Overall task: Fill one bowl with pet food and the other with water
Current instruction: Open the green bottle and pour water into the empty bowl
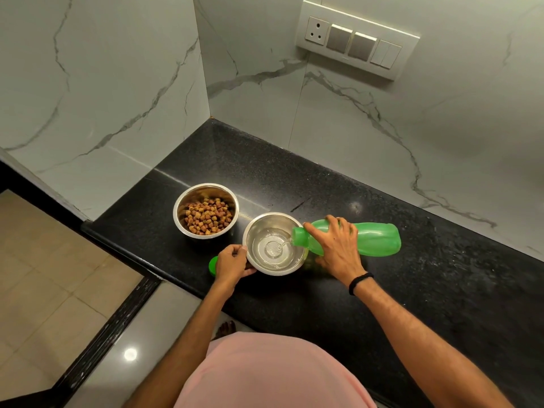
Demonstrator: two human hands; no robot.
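Two steel bowls stand on the black counter [294, 178]. The far-left bowl [179, 207] holds brown pet food [207, 216]. The nearer bowl [256, 228] has some clear water in it. My right hand [338, 242] grips a green plastic bottle [376, 240] lying nearly level, its mouth over the nearer bowl's right rim, and a thin stream of water runs into the bowl. My left hand [231, 265] holds that bowl's left rim. A green cap [212, 265] lies on the counter, partly hidden behind my left hand.
Marble walls close the counter at the back and on the left. A switch panel [356, 39] sits high on the back wall. The counter's front edge runs just below the bowls, with tiled floor [44, 290] beyond on the left.
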